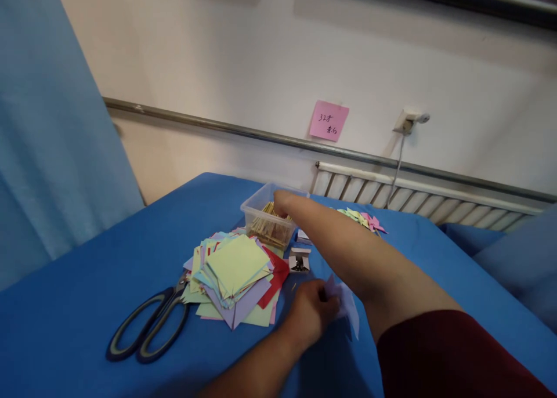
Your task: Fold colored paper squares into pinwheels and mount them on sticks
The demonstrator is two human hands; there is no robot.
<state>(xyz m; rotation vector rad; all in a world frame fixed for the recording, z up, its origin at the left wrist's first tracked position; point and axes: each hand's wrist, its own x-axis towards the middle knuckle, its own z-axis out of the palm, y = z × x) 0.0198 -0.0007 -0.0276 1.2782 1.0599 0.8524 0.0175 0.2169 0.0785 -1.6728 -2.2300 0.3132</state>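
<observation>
I am pinching a purple paper piece [349,308] between the fingers of the left hand [311,305], its folds sticking out to their right. The right hand [284,203] is hanging at the clear tub [251,207], over the sticks [266,228]; I am failing to confirm whether its fingers are gripping any (the hand is hiding them). I am judging the work partly done: several folded shapes [373,222] are lying farther off, apparently finished, while many paper squares [238,263] are lying flat beside the scissors [152,328], apparently unused.
</observation>
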